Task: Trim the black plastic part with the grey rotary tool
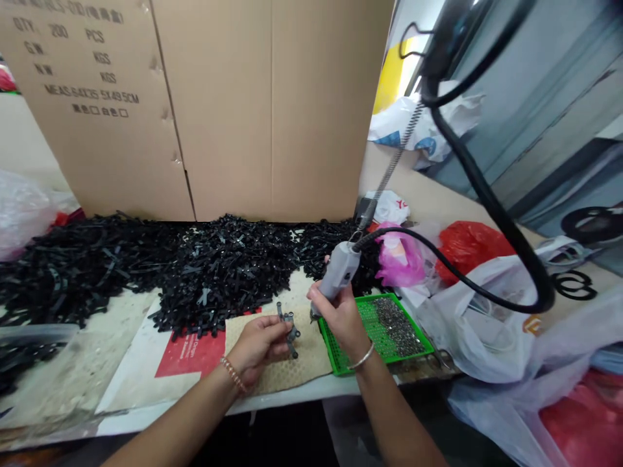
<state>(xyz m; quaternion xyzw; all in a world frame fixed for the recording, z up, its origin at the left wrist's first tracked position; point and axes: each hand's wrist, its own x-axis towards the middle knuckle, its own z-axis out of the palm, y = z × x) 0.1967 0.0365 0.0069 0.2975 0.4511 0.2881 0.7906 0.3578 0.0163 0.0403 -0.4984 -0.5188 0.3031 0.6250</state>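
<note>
My left hand (260, 347) pinches a few small dark plastic strips (293, 336) with round ends, above a piece of tan cardboard (311, 363). My right hand (341, 314) is wrapped round a grey electric screwdriver (339, 272), tilted with its tip down near the tray's left edge. A coil spring (396, 159) and a black cable run up from the tool. Beside and partly beneath my right hand lies a green perforated tray (360, 331), with many small metal screws (399, 327) gathered on its right side.
Heaps of black plastic strips (228, 259) cover the back of the table, before a tall cardboard box (272, 110). Plastic bags (491, 318), among them a red bag (472, 250) and a pink bag (402, 259), crowd the right. A thick black hose (487, 188) loops overhead.
</note>
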